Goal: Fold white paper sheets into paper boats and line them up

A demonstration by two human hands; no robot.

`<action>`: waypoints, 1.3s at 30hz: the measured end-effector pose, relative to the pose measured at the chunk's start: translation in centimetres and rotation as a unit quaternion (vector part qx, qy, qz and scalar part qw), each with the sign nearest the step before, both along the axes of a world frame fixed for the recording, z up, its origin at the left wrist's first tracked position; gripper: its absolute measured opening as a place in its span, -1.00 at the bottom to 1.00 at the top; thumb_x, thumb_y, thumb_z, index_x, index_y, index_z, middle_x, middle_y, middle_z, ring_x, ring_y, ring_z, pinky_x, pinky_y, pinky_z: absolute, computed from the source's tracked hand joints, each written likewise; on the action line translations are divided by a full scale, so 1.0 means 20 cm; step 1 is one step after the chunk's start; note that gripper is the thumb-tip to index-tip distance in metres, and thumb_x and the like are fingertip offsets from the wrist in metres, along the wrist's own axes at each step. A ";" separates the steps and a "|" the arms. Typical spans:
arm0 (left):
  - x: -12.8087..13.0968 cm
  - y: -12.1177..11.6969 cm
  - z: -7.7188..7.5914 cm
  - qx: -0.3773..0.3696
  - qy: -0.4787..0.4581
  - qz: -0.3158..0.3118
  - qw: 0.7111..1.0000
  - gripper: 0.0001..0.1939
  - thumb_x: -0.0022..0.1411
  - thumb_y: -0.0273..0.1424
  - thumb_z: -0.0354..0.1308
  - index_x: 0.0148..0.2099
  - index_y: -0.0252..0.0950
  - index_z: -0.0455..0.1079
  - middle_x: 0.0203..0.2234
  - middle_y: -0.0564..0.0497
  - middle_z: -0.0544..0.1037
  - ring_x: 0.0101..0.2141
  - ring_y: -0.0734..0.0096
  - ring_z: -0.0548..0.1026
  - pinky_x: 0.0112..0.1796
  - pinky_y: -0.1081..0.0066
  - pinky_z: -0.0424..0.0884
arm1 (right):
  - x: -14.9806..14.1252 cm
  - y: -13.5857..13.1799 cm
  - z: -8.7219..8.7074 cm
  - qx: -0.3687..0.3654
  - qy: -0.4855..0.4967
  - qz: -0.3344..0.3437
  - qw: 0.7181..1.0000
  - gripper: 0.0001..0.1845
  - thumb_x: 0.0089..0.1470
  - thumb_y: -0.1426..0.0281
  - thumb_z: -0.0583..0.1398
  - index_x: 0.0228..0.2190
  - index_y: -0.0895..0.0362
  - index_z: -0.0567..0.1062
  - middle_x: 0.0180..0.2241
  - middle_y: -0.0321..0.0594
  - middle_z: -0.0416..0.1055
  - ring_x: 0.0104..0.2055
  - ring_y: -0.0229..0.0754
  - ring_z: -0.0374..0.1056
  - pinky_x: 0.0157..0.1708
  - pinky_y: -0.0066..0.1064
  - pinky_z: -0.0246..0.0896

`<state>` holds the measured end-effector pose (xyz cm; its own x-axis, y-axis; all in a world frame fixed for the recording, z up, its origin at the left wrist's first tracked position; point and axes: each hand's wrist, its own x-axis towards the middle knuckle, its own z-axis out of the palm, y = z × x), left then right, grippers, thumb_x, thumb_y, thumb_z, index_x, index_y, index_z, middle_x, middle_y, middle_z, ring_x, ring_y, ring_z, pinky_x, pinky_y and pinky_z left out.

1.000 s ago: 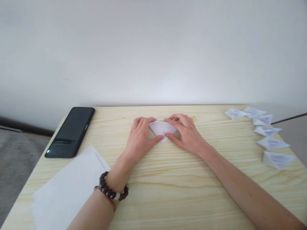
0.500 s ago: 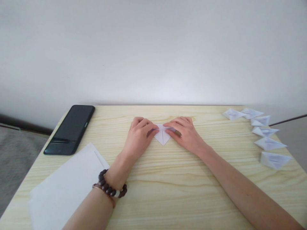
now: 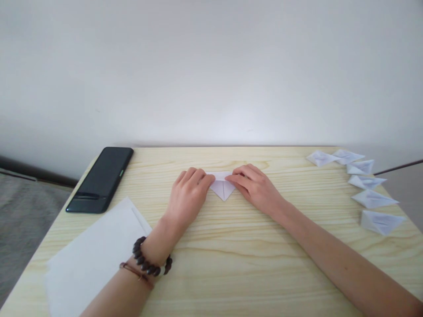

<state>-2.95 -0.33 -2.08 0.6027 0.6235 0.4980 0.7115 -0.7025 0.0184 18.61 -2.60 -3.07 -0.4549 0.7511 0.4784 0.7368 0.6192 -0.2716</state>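
A pale wall [image 3: 211, 75] stood behind a wooden table [image 3: 257, 264], whose far edge ran along it. On the table's left side lay some sheets of white paper [image 3: 89, 251], and just beyond them a dark phone [image 3: 99, 180], screen up. Six paper boats [image 3: 375, 199] made a bent line down the right side, well apart from the hands. The left hand [image 3: 187, 196] gripped the left end of a folded paper [image 3: 224, 190], thumb on top and fingers bent, while the right hand [image 3: 257, 188] pinched its right end. A bracelet of dark beads [image 3: 142, 259] circled the left wrist [image 3: 157, 244]. The folded paper was between the hands, in the table's far half, with its point toward the near edge
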 end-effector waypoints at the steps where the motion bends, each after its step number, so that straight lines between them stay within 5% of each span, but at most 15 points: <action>1: 0.00 0.00 0.00 0.011 0.011 -0.005 1.000 -0.91 0.26 -0.47 0.12 -0.27 -0.29 0.45 -0.46 0.01 0.49 -0.34 0.30 0.41 -0.32 0.34 0.34 | 0.00 0.00 0.00 0.001 -0.002 -0.002 1.000 -0.78 0.23 0.47 0.08 -0.22 0.16 0.53 -0.30 -0.12 0.42 -0.23 -0.15 0.29 -0.19 -0.30 0.28; 17: -0.05 -0.05 0.04 0.134 0.073 -0.075 0.985 -0.80 0.30 -0.58 -0.01 -0.15 -0.37 0.43 -0.35 -0.06 0.57 -0.28 0.29 0.45 -0.30 0.30 0.30 | 0.03 -0.07 0.05 0.137 -0.171 -0.002 0.976 -0.70 0.29 0.48 0.00 -0.17 0.17 0.52 -0.35 -0.18 0.49 -0.25 -0.16 0.25 -0.28 -0.28 0.02; 28: -0.02 -0.16 0.04 0.077 0.097 0.008 0.992 -0.70 0.24 -0.63 -0.03 -0.12 -0.33 0.47 -0.24 -0.09 0.58 -0.28 0.18 0.48 -0.30 0.19 0.34 | 0.09 -0.17 0.03 0.080 -0.160 -0.052 0.982 -0.68 0.20 0.58 0.05 -0.09 0.18 0.49 -0.11 -0.17 0.51 -0.12 -0.11 0.31 -0.12 -0.21 0.07; 34: 0.05 -0.18 0.04 0.025 0.119 0.042 0.992 -0.61 0.26 -0.58 -0.01 0.10 -0.27 0.37 -0.26 -0.10 0.55 -0.16 0.08 0.47 -0.14 0.10 0.37 | 0.02 -0.16 0.06 0.061 -0.172 -0.081 0.980 -0.76 0.17 0.56 0.09 -0.21 0.20 0.53 -0.26 -0.15 0.51 -0.19 -0.09 0.31 -0.15 -0.24 0.09; 39: 0.07 -0.19 0.06 0.009 0.145 0.043 0.988 -0.59 0.26 -0.58 -0.03 0.13 -0.28 0.35 -0.26 -0.12 0.52 -0.09 0.02 0.45 -0.12 0.08 0.38 | -0.06 -0.17 0.06 0.029 -0.203 -0.122 0.971 -0.60 0.17 0.54 0.10 0.03 0.09 0.42 -0.34 -0.16 0.44 -0.22 -0.06 0.27 -0.19 -0.22 0.09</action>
